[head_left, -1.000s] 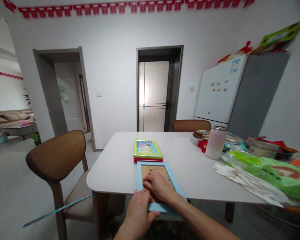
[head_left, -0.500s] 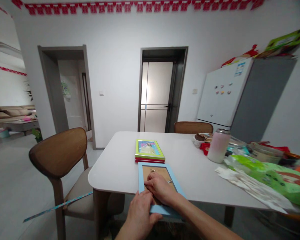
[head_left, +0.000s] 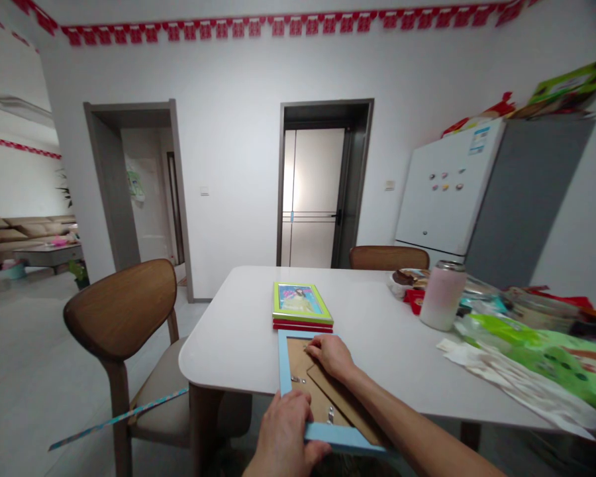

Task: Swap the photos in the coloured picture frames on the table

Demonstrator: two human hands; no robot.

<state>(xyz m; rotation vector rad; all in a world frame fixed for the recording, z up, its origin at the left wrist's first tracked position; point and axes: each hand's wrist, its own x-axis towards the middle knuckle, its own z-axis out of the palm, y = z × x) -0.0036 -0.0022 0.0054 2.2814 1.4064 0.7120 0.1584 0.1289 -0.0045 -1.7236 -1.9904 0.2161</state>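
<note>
A light blue picture frame (head_left: 284, 363) lies back side up at the table's near edge, its brown backing board (head_left: 310, 394) and small metal clips showing. My left hand (head_left: 289, 427) grips the frame's near left corner, thumb on the near rim. The fingers of my right hand (head_left: 330, 354) are pinched together at the far part of the backing, near a small metal fitting. A brown stand flap (head_left: 345, 401) runs under my right wrist. Just beyond the blue frame is a stack of frames, a green one (head_left: 302, 319) with a picture on top and red ones below.
On the white table (head_left: 228, 331), a pink bottle (head_left: 443, 297), white gloves or cloth (head_left: 511, 381) and a green package (head_left: 541, 344) sit to the right, among bags and containers. Wooden chairs stand at the left (head_left: 124, 311) and far side (head_left: 390, 256).
My right hand has moved from the middle of the backing to its far end. More of the backing, clips and brown flap now shows. The left hand still holds the near left corner.
</note>
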